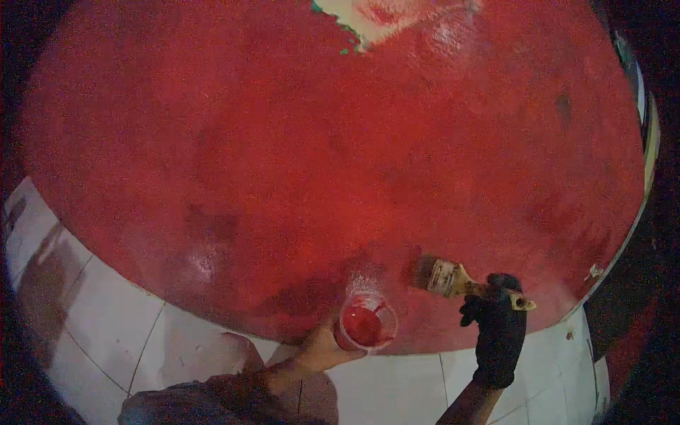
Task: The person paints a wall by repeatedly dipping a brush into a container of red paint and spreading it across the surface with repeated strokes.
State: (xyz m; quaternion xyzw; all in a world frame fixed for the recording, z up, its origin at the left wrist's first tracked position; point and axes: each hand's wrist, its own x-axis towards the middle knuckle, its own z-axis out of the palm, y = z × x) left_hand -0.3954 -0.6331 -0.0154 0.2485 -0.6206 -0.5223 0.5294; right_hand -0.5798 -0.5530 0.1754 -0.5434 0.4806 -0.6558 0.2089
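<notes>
My left hand [327, 348], bare, is wrapped round a clear plastic cup [368, 322] at the lower middle of the view. Red paint [363, 326] lies inside the cup, and its inner wall is smeared red. To the right, my right hand [498, 326] wears a black glove and grips a paintbrush [453, 278] by its handle. The brush points left, its dark bristles at or just over the large red-painted surface [319, 163]; whether they touch it I cannot tell. Part of the cup's side is hidden by my left fingers.
A pale unpainted patch [379, 21] with a green ragged edge shows at the top of the red surface. White tiles [106, 319] run along the near side, with shadows on them. A dark area [630, 319] borders the surface on the right.
</notes>
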